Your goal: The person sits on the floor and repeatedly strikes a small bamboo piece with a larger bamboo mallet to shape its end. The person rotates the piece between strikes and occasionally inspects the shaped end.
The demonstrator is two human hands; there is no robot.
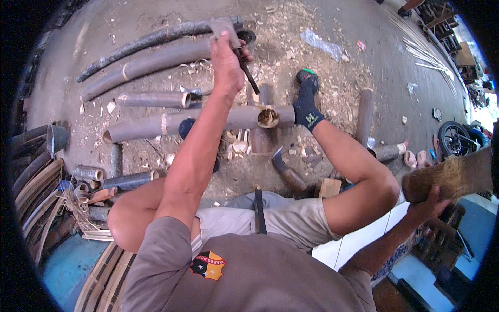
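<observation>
My left hand [228, 60] is raised over the floor, its fingers closed around a tool with a flat grey plate [223, 27] and a thin black bar [248, 73]; the exact kind is unclear. Far out to the right, my right hand [430, 204] grips a thick brown bamboo piece [447, 178] with a fuzzy tan patch. A long bamboo tube [208, 120] lies crosswise on the floor before me, with a cut hole [268, 118] in its side. My socked right foot [309, 109] presses against its right end. Nearer me lies a wooden-handled tool with a metal blade [289, 170].
Several bamboo tubes [156, 66] lie at the far left, more stand stacked beside split strips [44, 187]. Wood chips [239, 145] litter the floor. A clear plastic sheet [321, 44] lies ahead. Thin pale sticks [429, 54] and a wheel [453, 139] are at right.
</observation>
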